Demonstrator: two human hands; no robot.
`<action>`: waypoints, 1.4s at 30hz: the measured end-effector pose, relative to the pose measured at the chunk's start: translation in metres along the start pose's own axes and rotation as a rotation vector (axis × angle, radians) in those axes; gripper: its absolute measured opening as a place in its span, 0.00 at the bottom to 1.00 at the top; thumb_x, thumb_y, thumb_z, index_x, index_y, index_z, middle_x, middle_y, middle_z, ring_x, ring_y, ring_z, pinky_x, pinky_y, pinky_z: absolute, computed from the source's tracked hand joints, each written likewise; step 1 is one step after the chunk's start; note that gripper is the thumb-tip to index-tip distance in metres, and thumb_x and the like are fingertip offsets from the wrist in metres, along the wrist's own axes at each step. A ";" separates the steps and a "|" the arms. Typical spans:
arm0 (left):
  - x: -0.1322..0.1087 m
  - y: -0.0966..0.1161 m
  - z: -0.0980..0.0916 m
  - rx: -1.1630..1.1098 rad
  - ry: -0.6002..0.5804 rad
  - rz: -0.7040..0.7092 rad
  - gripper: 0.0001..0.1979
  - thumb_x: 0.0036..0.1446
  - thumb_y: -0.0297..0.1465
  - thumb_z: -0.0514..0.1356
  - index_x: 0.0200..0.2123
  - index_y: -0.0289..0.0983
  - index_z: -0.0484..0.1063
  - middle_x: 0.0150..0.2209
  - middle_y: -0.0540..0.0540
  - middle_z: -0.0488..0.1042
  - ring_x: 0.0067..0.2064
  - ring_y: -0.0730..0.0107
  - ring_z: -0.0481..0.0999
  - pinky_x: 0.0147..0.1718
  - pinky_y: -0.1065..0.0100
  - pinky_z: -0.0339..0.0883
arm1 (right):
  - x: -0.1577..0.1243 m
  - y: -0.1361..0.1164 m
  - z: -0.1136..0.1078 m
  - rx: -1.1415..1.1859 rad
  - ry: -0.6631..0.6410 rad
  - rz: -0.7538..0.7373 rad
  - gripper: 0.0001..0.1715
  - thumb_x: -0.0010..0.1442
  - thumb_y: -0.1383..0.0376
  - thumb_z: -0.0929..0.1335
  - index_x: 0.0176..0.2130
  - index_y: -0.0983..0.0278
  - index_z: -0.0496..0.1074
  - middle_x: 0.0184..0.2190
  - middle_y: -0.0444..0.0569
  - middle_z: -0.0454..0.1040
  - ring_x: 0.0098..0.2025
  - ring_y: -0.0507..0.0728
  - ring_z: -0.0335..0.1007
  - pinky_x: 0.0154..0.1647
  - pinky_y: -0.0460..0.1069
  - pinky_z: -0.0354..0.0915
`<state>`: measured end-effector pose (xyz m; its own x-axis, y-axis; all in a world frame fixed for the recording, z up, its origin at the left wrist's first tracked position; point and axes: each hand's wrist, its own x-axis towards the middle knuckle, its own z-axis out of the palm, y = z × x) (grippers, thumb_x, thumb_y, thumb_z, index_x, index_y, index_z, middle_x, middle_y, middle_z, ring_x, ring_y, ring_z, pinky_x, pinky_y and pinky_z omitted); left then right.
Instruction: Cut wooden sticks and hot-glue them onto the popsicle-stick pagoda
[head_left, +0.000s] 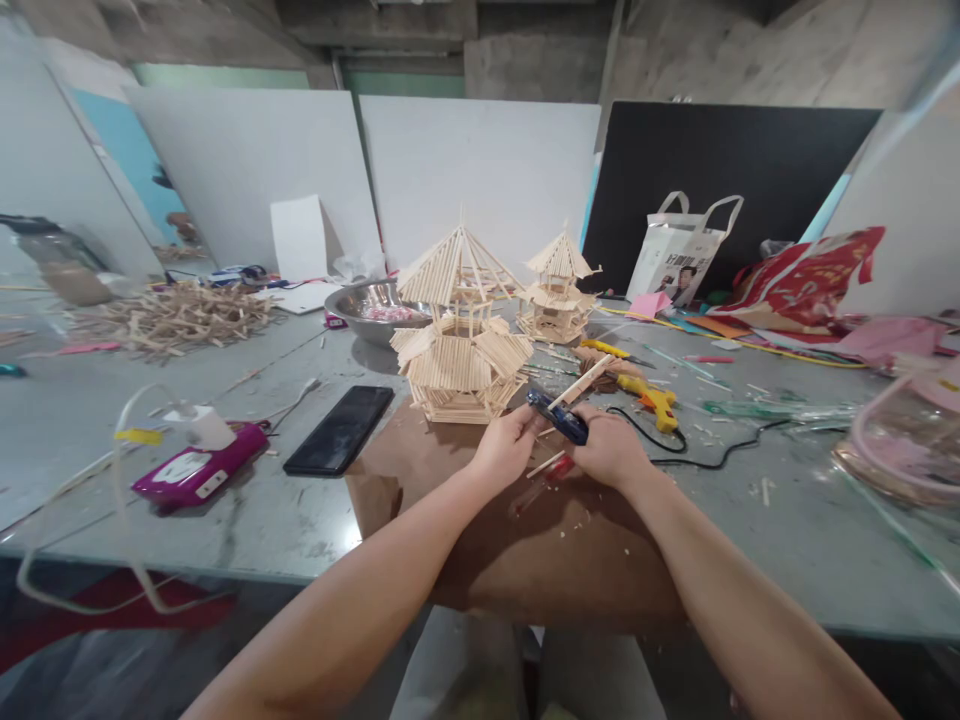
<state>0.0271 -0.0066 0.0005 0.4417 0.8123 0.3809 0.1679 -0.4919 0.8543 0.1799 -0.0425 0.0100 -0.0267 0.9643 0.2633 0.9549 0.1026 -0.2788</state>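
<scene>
My right hand (611,447) is closed around a dark blue hand tool (571,428), perhaps cutters; its exact kind is hard to make out. My left hand (506,450) is closed in a pinch beside the tool's head, on a thin wooden stick whose held end is hidden by the fingers. Pale wooden sticks (581,382) reach up and right past the tool. Just beyond my left hand stands a pavilion model (463,350) built of sticks, its upper roof partly open on the right. Beneath my hands lies a brown board (555,560), with a red and clear screwdriver-like object (544,483) on it.
A smaller stick pavilion (559,290) and a metal bowl (367,310) stand behind. Right of my hands are a yellow glue gun (651,400) and its black cord. A phone (341,430), purple power strip (199,465) and stick pile (187,318) lie left.
</scene>
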 end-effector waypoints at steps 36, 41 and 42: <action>0.001 -0.004 -0.001 0.015 -0.047 -0.016 0.16 0.52 0.38 0.49 0.33 0.34 0.70 0.25 0.49 0.67 0.30 0.72 0.64 0.30 0.73 0.57 | -0.001 -0.002 0.002 0.007 0.015 0.027 0.16 0.45 0.63 0.63 0.37 0.63 0.66 0.33 0.52 0.72 0.36 0.59 0.68 0.34 0.49 0.58; 0.001 0.002 -0.002 -0.205 -0.115 -0.098 0.16 0.48 0.41 0.53 0.27 0.32 0.69 0.19 0.53 0.61 0.22 0.79 0.57 0.22 0.76 0.52 | 0.000 0.004 0.004 0.097 0.028 -0.064 0.19 0.45 0.65 0.63 0.40 0.65 0.65 0.37 0.52 0.71 0.39 0.58 0.65 0.40 0.49 0.58; 0.000 0.003 -0.003 -0.236 -0.128 -0.124 0.17 0.47 0.42 0.54 0.27 0.32 0.69 0.17 0.54 0.59 0.20 0.81 0.55 0.20 0.76 0.50 | 0.000 0.005 0.004 0.110 0.032 -0.086 0.19 0.45 0.65 0.63 0.40 0.65 0.65 0.38 0.52 0.70 0.40 0.57 0.65 0.40 0.49 0.58</action>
<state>0.0253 -0.0070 0.0038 0.5410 0.8081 0.2332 0.0250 -0.2926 0.9559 0.1838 -0.0406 0.0046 -0.0956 0.9427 0.3197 0.9112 0.2122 -0.3531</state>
